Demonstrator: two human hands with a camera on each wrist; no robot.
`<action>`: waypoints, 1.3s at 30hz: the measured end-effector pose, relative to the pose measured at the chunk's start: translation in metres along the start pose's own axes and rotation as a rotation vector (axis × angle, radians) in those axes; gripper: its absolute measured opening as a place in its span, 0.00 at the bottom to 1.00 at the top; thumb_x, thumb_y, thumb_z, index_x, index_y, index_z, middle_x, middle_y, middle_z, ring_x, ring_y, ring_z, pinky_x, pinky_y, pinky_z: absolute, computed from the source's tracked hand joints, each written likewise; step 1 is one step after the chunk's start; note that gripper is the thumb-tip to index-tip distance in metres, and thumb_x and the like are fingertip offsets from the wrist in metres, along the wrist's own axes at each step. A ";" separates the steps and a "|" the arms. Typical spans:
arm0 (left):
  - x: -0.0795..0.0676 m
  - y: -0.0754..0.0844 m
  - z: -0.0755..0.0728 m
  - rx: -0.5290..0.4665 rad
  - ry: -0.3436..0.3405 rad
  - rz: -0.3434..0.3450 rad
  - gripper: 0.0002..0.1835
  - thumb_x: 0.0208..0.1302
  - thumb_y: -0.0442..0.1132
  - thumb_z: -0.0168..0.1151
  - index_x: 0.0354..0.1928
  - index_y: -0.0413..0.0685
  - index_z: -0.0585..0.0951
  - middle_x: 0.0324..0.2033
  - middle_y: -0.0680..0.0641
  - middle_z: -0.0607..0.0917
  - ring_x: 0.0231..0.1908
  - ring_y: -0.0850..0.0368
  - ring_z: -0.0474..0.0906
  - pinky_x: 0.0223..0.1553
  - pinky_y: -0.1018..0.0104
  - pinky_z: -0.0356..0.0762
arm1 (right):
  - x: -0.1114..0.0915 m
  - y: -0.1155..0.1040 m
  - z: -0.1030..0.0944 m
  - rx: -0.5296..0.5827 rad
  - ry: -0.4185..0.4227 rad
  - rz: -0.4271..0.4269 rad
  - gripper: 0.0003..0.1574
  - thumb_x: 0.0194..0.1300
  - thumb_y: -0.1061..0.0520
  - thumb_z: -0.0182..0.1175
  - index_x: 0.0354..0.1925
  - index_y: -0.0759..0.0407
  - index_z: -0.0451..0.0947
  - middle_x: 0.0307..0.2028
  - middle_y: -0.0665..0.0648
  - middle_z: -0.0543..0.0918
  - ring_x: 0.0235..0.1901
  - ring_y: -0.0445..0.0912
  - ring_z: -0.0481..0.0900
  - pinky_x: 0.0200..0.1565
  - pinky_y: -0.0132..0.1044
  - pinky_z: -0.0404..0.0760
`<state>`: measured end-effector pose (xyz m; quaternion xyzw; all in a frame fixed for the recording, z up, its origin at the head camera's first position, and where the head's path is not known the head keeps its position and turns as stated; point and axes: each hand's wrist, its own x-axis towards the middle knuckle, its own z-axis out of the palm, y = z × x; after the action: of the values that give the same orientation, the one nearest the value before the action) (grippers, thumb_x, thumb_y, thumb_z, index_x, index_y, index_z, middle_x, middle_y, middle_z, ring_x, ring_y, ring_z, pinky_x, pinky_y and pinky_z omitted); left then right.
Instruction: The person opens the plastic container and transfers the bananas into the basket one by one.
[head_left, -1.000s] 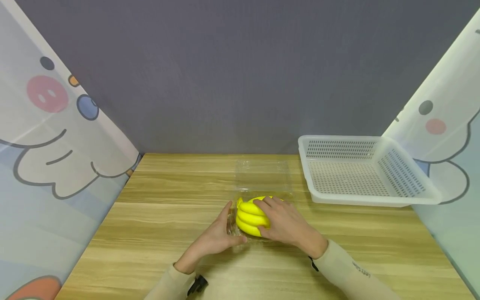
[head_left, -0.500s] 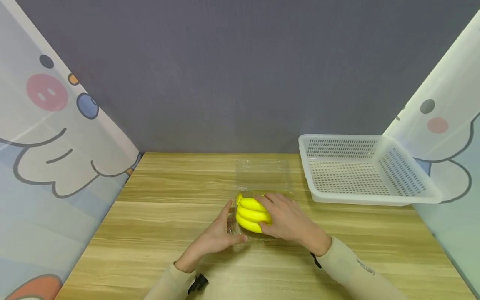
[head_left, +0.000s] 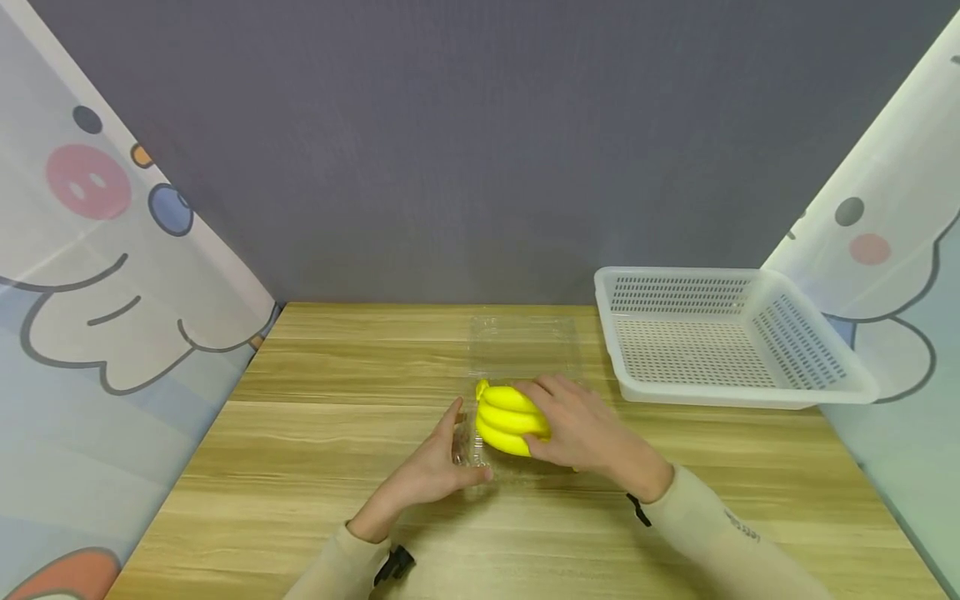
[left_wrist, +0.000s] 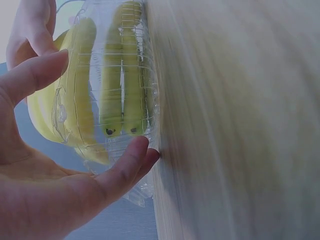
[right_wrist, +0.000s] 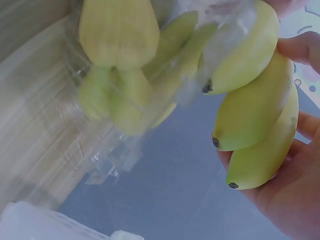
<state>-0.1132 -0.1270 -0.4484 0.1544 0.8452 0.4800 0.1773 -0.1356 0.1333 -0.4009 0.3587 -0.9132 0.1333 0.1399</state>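
My right hand [head_left: 577, 425] grips a bunch of yellow bananas [head_left: 510, 417] from its right side, just over a clear plastic box. Three bananas of that bunch [right_wrist: 255, 110] show in the right wrist view, with my fingers behind them. My left hand [head_left: 431, 475] holds the left end of the box, thumb on its near corner and fingers along its side. Through the box wall [left_wrist: 87, 65], more greenish-yellow bananas [left_wrist: 112, 95] lie inside. The hinged lid [head_left: 525, 343] lies folded back behind the box.
A white perforated basket [head_left: 750, 398] stands at the back right of the wooden table [head_left: 337, 367]. A dark grey wall [head_left: 450, 167] rises behind the table, with cartoon-printed panels on both sides.
My right hand has lifted the banana bunch up from the box, slightly away and to the right. The left hand has stayed at the box's left end.
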 end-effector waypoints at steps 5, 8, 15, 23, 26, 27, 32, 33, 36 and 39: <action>0.000 0.000 0.001 0.004 0.007 -0.015 0.66 0.57 0.50 0.76 0.80 0.39 0.37 0.76 0.29 0.54 0.65 0.27 0.66 0.59 0.32 0.72 | 0.001 0.004 -0.004 -0.009 0.044 -0.032 0.43 0.50 0.45 0.73 0.63 0.57 0.76 0.45 0.53 0.81 0.41 0.48 0.79 0.39 0.43 0.82; 0.000 0.000 0.001 0.010 0.007 -0.021 0.65 0.57 0.50 0.76 0.81 0.40 0.37 0.76 0.29 0.54 0.64 0.29 0.68 0.59 0.33 0.73 | 0.000 0.006 -0.006 -0.010 0.077 -0.055 0.43 0.49 0.46 0.74 0.62 0.57 0.76 0.44 0.52 0.81 0.39 0.47 0.79 0.38 0.42 0.82; 0.002 -0.001 0.002 0.002 0.008 -0.029 0.65 0.57 0.50 0.76 0.81 0.41 0.37 0.76 0.31 0.54 0.67 0.27 0.65 0.61 0.33 0.71 | -0.001 0.007 -0.008 -0.018 0.113 -0.081 0.44 0.49 0.45 0.74 0.62 0.59 0.76 0.45 0.53 0.81 0.41 0.48 0.80 0.39 0.42 0.83; 0.003 -0.003 0.003 -0.009 0.012 -0.029 0.65 0.57 0.49 0.76 0.81 0.43 0.37 0.76 0.30 0.54 0.69 0.26 0.60 0.62 0.33 0.70 | 0.000 0.006 -0.018 -0.022 0.125 -0.027 0.43 0.49 0.44 0.74 0.61 0.58 0.77 0.46 0.53 0.81 0.42 0.49 0.80 0.35 0.41 0.82; 0.003 -0.003 0.002 -0.012 0.008 -0.028 0.65 0.57 0.50 0.76 0.81 0.43 0.37 0.76 0.30 0.54 0.69 0.25 0.60 0.61 0.33 0.70 | 0.000 0.008 -0.021 -0.019 0.134 -0.020 0.43 0.49 0.45 0.74 0.62 0.58 0.77 0.46 0.54 0.82 0.42 0.49 0.80 0.35 0.41 0.82; 0.003 -0.003 0.002 -0.014 0.005 -0.028 0.65 0.57 0.50 0.76 0.81 0.43 0.37 0.76 0.29 0.54 0.69 0.25 0.60 0.62 0.33 0.70 | 0.000 0.009 -0.022 -0.017 0.138 -0.022 0.43 0.49 0.45 0.74 0.62 0.59 0.77 0.46 0.54 0.82 0.42 0.49 0.80 0.36 0.42 0.82; 0.002 -0.002 0.001 -0.020 0.001 -0.036 0.66 0.57 0.50 0.76 0.81 0.44 0.37 0.76 0.30 0.54 0.70 0.27 0.60 0.62 0.34 0.70 | 0.002 0.015 -0.025 -0.035 0.156 -0.051 0.42 0.50 0.46 0.74 0.61 0.60 0.76 0.47 0.56 0.82 0.40 0.49 0.79 0.35 0.41 0.82; 0.002 -0.002 0.001 -0.020 0.002 -0.038 0.66 0.57 0.50 0.76 0.81 0.44 0.37 0.76 0.31 0.54 0.70 0.27 0.60 0.62 0.35 0.70 | 0.003 0.017 -0.025 -0.044 0.159 -0.058 0.42 0.50 0.46 0.74 0.61 0.60 0.76 0.47 0.56 0.82 0.39 0.50 0.79 0.35 0.42 0.82; 0.003 -0.002 0.001 -0.019 0.005 -0.042 0.65 0.57 0.50 0.76 0.81 0.45 0.37 0.76 0.31 0.54 0.69 0.27 0.62 0.62 0.36 0.71 | 0.004 0.021 -0.029 -0.063 0.163 -0.063 0.41 0.50 0.46 0.74 0.61 0.60 0.76 0.46 0.57 0.81 0.38 0.50 0.80 0.33 0.42 0.82; 0.003 -0.002 0.001 -0.018 0.005 -0.042 0.65 0.57 0.49 0.76 0.81 0.45 0.37 0.76 0.32 0.54 0.69 0.27 0.62 0.62 0.36 0.72 | 0.004 0.026 -0.032 -0.078 0.167 -0.057 0.42 0.49 0.47 0.74 0.61 0.60 0.76 0.46 0.57 0.82 0.40 0.52 0.81 0.35 0.44 0.84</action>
<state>-0.1155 -0.1255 -0.4511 0.1337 0.8444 0.4841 0.1865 -0.1515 0.1599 -0.3734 0.3663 -0.8924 0.1232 0.2330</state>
